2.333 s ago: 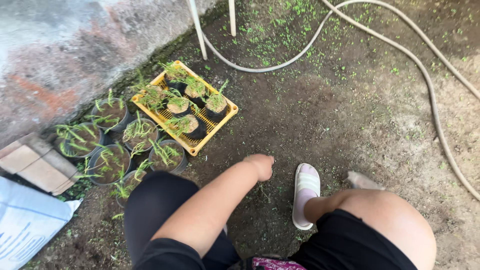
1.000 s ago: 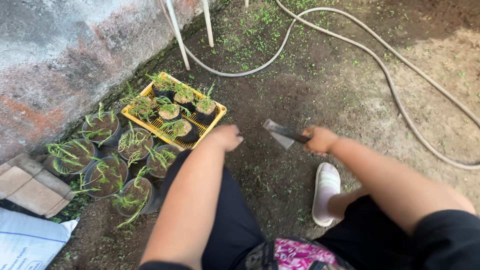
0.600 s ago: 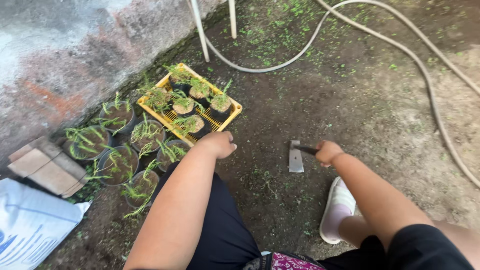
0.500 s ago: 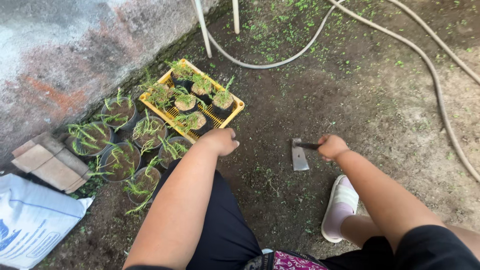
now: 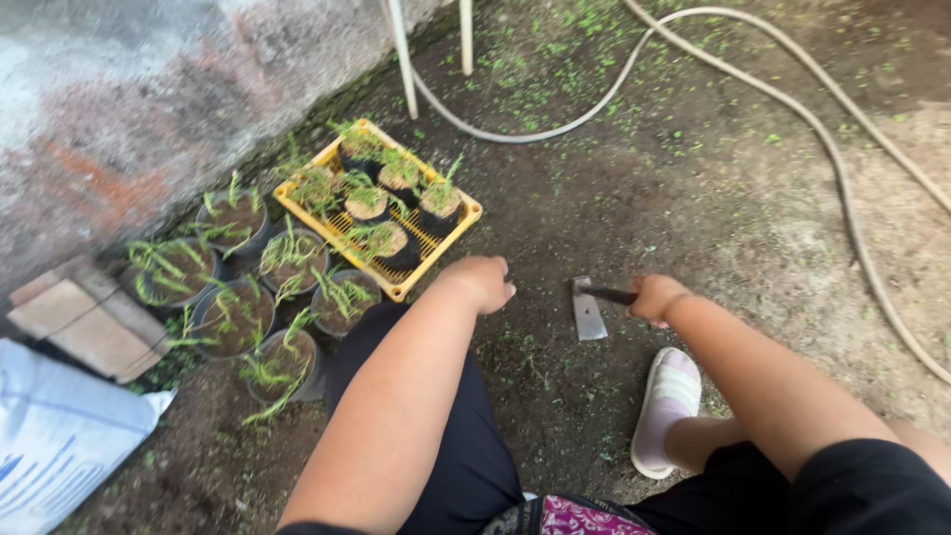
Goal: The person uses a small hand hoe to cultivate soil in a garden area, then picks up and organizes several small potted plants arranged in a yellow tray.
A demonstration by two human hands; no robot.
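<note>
My right hand [image 5: 656, 296] grips the dark handle of a small hoe [image 5: 588, 308], whose flat metal blade rests on the dark soil. My left hand [image 5: 481, 280] hovers loosely curled over the soil just left of the blade, holding nothing, close to the corner of a yellow crate [image 5: 458, 219]. The crate holds several small pots of green seedlings [image 5: 369, 204]. I am squatting, with my foot in a pale slipper [image 5: 666, 403] below the hoe.
Several dark pots of seedlings [image 5: 236, 315] stand left of the crate along a stained concrete wall [image 5: 129, 99]. A pale hose [image 5: 842, 178] loops across the ground at right. Bricks [image 5: 84, 317] and a white sack [image 5: 54, 436] lie at lower left. White poles [image 5: 401, 50] stand at top.
My right hand came into view holding the hoe and has set its blade on the soil. My left hand stayed above the ground near the crate.
</note>
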